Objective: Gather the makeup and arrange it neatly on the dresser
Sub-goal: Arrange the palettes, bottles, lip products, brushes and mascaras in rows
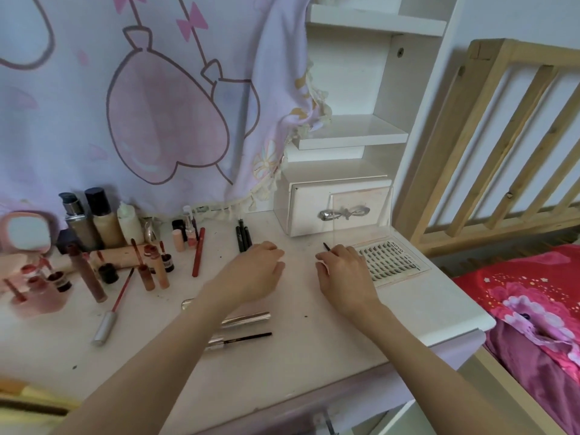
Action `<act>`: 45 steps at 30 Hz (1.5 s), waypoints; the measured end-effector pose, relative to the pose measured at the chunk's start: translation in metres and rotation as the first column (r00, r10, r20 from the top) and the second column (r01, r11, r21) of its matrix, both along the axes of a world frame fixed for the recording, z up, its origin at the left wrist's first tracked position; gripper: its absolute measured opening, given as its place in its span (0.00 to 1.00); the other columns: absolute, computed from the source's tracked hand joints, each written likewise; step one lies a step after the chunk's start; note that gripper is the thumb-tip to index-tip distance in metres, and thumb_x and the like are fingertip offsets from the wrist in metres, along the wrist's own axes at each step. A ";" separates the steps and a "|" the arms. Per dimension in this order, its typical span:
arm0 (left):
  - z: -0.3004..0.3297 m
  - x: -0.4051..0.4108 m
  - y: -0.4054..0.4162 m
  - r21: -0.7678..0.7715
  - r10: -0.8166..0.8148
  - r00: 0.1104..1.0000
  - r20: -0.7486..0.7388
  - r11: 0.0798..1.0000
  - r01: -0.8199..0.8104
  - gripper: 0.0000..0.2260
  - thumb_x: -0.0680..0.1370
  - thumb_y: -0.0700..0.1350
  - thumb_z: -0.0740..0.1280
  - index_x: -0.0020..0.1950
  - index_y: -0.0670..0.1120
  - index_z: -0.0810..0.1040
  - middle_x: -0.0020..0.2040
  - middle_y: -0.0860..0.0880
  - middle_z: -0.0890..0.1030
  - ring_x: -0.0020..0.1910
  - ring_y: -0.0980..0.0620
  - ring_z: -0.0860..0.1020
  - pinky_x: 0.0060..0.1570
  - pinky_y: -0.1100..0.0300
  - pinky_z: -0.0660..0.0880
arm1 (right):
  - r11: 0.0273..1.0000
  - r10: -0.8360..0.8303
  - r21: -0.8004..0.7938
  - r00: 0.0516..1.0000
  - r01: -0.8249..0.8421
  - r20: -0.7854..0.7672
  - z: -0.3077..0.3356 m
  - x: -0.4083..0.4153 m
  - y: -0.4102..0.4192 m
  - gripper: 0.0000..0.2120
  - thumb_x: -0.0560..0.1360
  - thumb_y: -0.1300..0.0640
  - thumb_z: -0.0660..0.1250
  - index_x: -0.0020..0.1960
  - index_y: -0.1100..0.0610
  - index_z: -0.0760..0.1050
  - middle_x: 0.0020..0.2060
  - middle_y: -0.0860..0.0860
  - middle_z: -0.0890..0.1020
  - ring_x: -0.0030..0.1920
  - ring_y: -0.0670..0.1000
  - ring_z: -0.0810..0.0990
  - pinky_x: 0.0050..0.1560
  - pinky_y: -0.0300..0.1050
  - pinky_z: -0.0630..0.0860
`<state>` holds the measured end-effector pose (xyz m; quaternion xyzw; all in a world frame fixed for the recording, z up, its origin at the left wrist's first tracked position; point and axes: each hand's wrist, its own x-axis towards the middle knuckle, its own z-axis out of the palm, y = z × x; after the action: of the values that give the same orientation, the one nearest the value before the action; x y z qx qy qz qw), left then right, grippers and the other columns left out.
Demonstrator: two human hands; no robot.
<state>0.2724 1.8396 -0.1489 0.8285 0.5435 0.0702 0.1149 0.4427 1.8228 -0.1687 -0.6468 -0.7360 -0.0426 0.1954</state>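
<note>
- pinching a thin dark pencil (326,247) in my right hand (346,273); its tip pokes out past my curled fingers toward the back of the dresser (345,334), just left of the lash tray (392,262).
- my left hand (255,268) hovers palm down over the bare middle of the top, fingers loosely bent, holding nothing i can see; the black pens (243,238) lie just beyond its fingertips.
- to do this step well, i judge i should lay the pencil parallel beside those black pens, tips the same way, and set it down rather than drop it so it does not roll.
- more makeup is still scattered: a silver tube (244,320) and a brow pencil (241,339) under my left forearm, a red liner (198,251), and open lip glosses (125,271) at the left.
- containers: the lash tray holds rows of dark lash clusters, with its clear lid (361,211) propped upright.
- the small drawer (340,207) behind it is closed, so i cannot tell its contents.
- foundation bottles (94,219) stand capped at the back.
</note>
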 end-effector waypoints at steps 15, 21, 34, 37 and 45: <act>-0.010 -0.069 0.004 -0.172 0.143 0.978 -0.150 0.971 -0.168 0.17 0.83 0.43 0.49 0.67 0.40 0.70 0.68 0.42 0.69 0.61 0.44 0.72 0.61 0.52 0.70 | 0.905 -0.010 -0.408 0.954 -0.118 -0.299 0.006 -0.108 0.077 0.20 0.75 0.55 0.64 0.28 0.58 0.61 0.25 0.52 0.65 0.27 0.49 0.64 0.27 0.38 0.59; -0.014 -0.077 0.005 -0.177 0.124 0.988 -0.094 0.974 -0.139 0.18 0.83 0.46 0.49 0.65 0.41 0.72 0.67 0.44 0.71 0.61 0.45 0.73 0.61 0.52 0.69 | 0.886 -0.080 -0.464 0.982 -0.007 -0.169 0.011 -0.114 0.085 0.14 0.74 0.61 0.62 0.32 0.58 0.61 0.30 0.51 0.68 0.39 0.54 0.71 0.27 0.41 0.61; -0.011 -0.080 -0.001 -0.110 0.157 0.987 0.045 0.982 -0.151 0.17 0.83 0.46 0.50 0.59 0.41 0.75 0.57 0.44 0.78 0.55 0.48 0.75 0.52 0.58 0.70 | 0.857 -0.104 -0.515 0.990 0.038 -0.100 0.012 -0.099 0.082 0.14 0.76 0.61 0.59 0.33 0.57 0.61 0.32 0.50 0.67 0.42 0.54 0.71 0.37 0.42 0.67; -0.009 -0.079 -0.002 -0.087 0.158 0.985 0.074 0.985 -0.152 0.16 0.82 0.46 0.51 0.56 0.41 0.77 0.54 0.44 0.79 0.51 0.48 0.76 0.50 0.59 0.70 | 0.875 -0.114 -0.483 0.982 0.026 -0.153 0.010 -0.091 0.080 0.15 0.75 0.61 0.60 0.31 0.57 0.61 0.30 0.51 0.67 0.40 0.56 0.72 0.28 0.41 0.63; -0.006 -0.076 -0.011 0.134 0.099 0.956 0.276 0.981 -0.140 0.19 0.81 0.43 0.56 0.73 0.50 0.62 0.74 0.52 0.61 0.71 0.55 0.60 0.66 0.66 0.56 | 0.953 -0.040 -0.293 0.920 -0.083 -0.390 0.021 -0.062 0.055 0.12 0.78 0.56 0.61 0.50 0.64 0.78 0.41 0.57 0.80 0.44 0.55 0.77 0.41 0.42 0.70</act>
<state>0.1959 1.8285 -0.1552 0.7831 0.5654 0.2298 0.1194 0.3808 1.8783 -0.1477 -0.6564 -0.6868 0.2031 0.2370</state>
